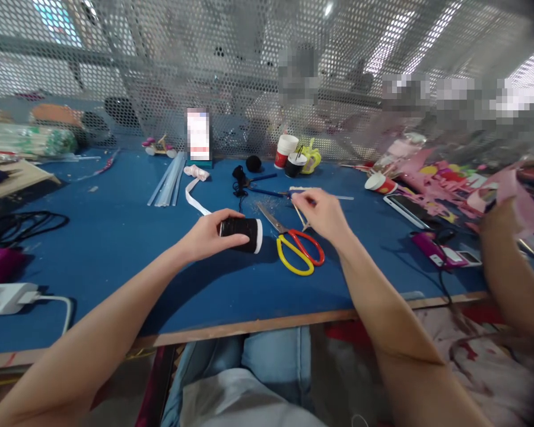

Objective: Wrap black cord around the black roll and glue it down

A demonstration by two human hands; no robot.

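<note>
My left hand (pixel 207 236) is wrapped round a black spool of cord (pixel 241 228) lying on its side on the blue table (pixel 115 261). My right hand (pixel 323 213) is closed in a pinch on thin wooden sticks (pixel 301 217) just above the table. Scissors with one red and one yellow handle (pixel 296 246) lie between my two hands, blades pointing away to the left.
Clear glue sticks (pixel 167 181), a white ribbon (pixel 193 190), black yarn bits (pixel 240 178), paper cups (pixel 287 151) and a phone (pixel 199 135) sit farther back. At the right, another person's arm (pixel 507 267) works beside pink paper scraps (pixel 436 178). A white charger (pixel 2 296) lies at the left edge.
</note>
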